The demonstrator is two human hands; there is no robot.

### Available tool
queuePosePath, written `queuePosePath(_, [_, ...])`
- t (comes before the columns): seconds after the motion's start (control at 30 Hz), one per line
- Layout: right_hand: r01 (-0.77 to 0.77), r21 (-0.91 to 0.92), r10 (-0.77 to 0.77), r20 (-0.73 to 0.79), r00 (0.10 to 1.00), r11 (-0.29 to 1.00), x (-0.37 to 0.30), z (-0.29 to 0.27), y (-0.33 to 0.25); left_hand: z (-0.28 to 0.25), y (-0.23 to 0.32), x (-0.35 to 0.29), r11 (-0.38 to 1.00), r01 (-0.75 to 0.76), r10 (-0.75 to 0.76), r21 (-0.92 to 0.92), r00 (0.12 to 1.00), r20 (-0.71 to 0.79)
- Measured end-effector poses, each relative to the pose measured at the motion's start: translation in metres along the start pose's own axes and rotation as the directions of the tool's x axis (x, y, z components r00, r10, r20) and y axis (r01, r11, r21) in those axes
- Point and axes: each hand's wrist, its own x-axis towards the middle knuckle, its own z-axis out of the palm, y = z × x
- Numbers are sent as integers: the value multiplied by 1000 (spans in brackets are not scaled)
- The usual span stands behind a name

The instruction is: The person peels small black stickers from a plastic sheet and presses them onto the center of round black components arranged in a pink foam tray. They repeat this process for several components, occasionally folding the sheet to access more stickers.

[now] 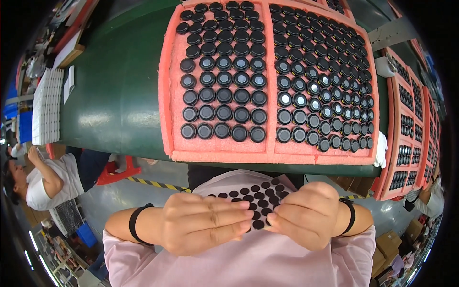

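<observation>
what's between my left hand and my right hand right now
In the head view, a sheet of black dots lies between your left hand and right hand.

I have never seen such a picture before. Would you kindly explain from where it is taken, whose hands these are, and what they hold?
There is no robot here, only a person working with bare hands. A wide fisheye camera on the person's head looks down, so straight edges bend near the rim. The left hand and right hand hold a sheet of black dots between them, in front of the pink shirt. Beyond, on a green table, lies a pink tray with rows of round black parts.
</observation>
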Motion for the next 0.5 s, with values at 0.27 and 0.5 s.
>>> queuePosePath(0.27, [95, -86, -88, 89, 992, 992, -14, -14, 3, -2, 0, -7, 998, -58, 57, 22, 997, 44])
queuePosePath(0.5, [-67, 27, 62, 132, 989, 997, -21, -23, 3, -6, -7, -11, 992, 57, -45, -113, 994, 103])
